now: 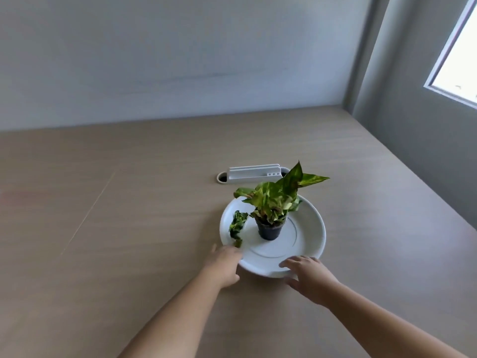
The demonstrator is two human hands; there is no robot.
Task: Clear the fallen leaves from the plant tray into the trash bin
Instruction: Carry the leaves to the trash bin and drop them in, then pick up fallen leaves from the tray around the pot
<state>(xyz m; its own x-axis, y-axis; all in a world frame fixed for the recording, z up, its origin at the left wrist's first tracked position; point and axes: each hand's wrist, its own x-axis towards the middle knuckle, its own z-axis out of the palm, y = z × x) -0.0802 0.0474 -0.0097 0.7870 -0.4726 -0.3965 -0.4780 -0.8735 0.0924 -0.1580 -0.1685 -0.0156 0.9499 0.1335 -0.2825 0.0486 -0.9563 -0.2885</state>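
A round white plant tray (308,236) lies on the wooden table. A small black pot (269,230) with a green and yellow plant (276,200) stands in its middle. Fallen green leaves (237,226) lie along the tray's left inner rim. My left hand (224,264) rests against the tray's near-left rim, just below the leaves, fingers blurred. My right hand (307,276) sits at the near-right rim with fingers spread over the edge and the thumb under it. No trash bin is in view.
A white desk organiser (254,173) stands behind the tray over an oval cable hole (221,177). The table (129,228) meets a wall at the back and a wall with a window (459,55) on the right.
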